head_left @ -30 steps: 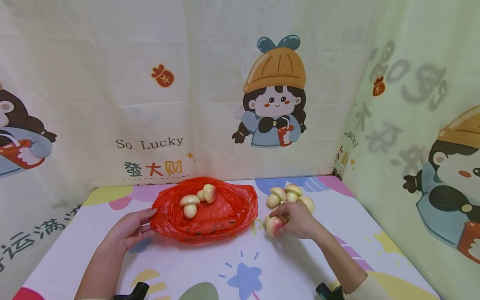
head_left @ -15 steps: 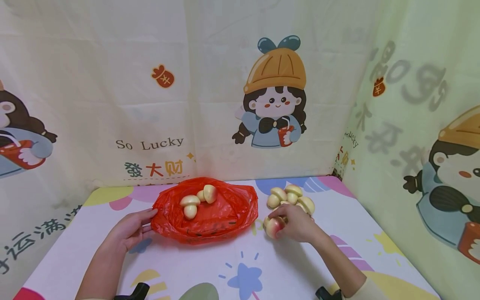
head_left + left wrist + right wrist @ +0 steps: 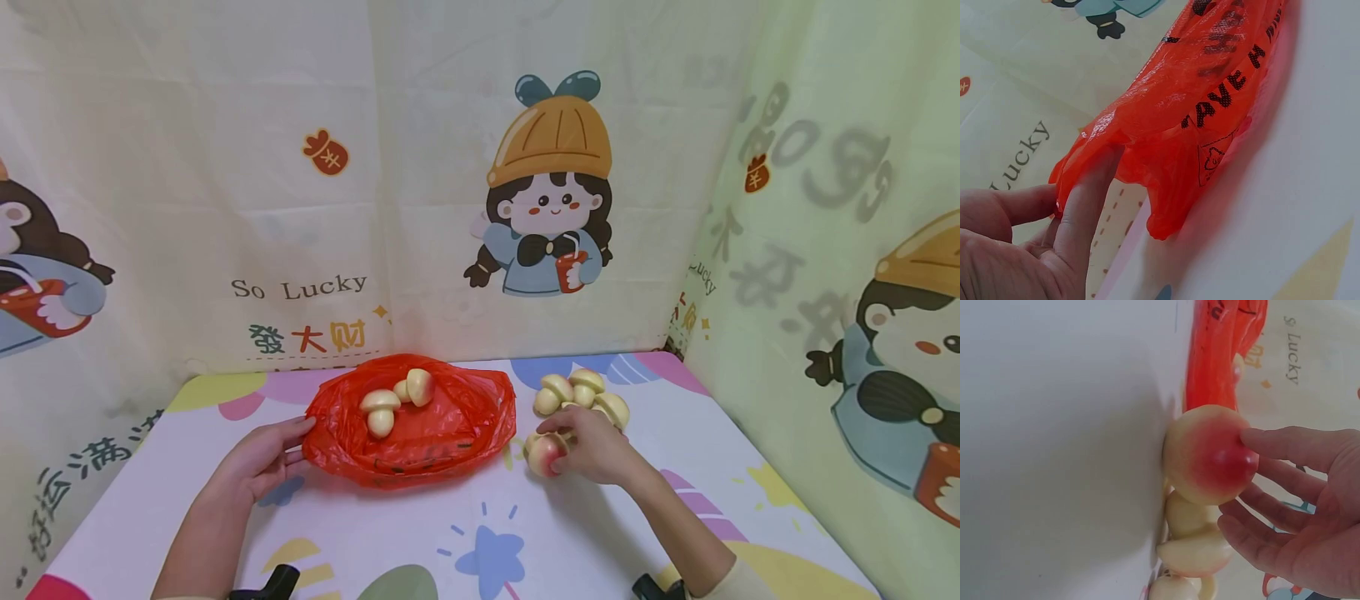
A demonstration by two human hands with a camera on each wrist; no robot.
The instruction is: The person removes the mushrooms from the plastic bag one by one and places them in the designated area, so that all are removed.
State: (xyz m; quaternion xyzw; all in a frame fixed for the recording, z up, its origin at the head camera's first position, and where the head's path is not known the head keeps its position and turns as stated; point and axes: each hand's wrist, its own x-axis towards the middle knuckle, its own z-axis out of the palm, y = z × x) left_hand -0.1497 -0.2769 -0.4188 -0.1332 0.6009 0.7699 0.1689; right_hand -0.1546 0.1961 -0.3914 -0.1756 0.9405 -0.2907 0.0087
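Observation:
My left hand [image 3: 258, 458] pinches the left rim of a red plastic bag [image 3: 442, 462]; in the left wrist view its thumb and fingers hold the thin film [image 3: 1166, 119]. The bag lies spread with its mouth open, and two toy mushrooms sit inside, one upright [image 3: 380, 412] and one tipped over [image 3: 415, 387]. Right of the bag, my right hand [image 3: 596, 446] holds another mushroom by its pink-blushed cap [image 3: 1207, 456], low at the tabletop. Its thumb touches the cap in the right wrist view, and the fingertips lie partly behind it.
Several pale mushrooms [image 3: 585, 385] stand clustered just beyond my right hand. The tabletop [image 3: 420, 533] has a colourful printed cover. A printed cloth [image 3: 427, 250] hangs along the back and both sides of the table.
The right hand and its mushroom have shifted very slightly left and toward me, with the cap turning a little. My left hand and the bag stay where they were.

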